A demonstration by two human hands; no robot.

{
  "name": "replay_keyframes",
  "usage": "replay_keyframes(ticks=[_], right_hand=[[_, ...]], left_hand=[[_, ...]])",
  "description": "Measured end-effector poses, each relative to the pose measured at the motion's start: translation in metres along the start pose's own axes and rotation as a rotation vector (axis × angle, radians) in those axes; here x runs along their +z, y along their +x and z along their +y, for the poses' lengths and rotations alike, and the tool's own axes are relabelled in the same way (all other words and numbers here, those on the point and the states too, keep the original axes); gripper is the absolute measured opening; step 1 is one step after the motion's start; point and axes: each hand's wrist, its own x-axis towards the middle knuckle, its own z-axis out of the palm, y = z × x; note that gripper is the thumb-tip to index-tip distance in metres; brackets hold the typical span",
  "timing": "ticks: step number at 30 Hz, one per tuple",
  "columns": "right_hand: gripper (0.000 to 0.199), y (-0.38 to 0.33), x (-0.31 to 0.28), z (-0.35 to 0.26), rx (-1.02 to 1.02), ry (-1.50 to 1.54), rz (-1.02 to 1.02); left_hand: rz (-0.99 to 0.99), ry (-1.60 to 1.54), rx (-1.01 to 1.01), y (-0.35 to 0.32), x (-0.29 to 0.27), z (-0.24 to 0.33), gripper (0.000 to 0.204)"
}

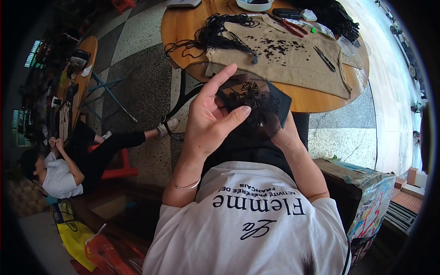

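Note:
A piece of sheer black fabric [266,110] with a dark flower pattern is stretched out just off the table's near edge. My left hand [213,112] grips its left side, the thumb pressed on top and the index finger stretched up and away. At the fabric's right edge is a stiff, dark angular panel [283,98]. My right hand [288,134] is under that right side; its fingers are hidden by the fabric. A black strap [183,98] trails down to the left of my left hand.
On the round wooden table [181,27] lies a tan cloth [293,68] with scattered small black beads [279,47], black cords [224,32], red-handled pliers [293,28] and tweezers [324,58]. A covered box [371,192] stands right. Another person [62,172] sits left.

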Motion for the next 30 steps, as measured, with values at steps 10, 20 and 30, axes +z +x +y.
replay_keyframes(ticks=[10,20,30], right_hand=[[0.029,0.000,0.004,-0.015,0.120,0.352,0.118],[0.021,0.016,0.001,-0.057,-0.729,-1.099,0.142],[0.021,-0.060,-0.214,-0.151,-0.561,0.471,-0.007]], left_hand=[[0.036,0.048,-0.047,0.001,-0.001,-0.006,0.064],[0.088,0.266,0.007,0.003,0.006,-0.016,0.062],[0.381,0.189,0.201,-0.007,-0.054,-0.004,0.062]])
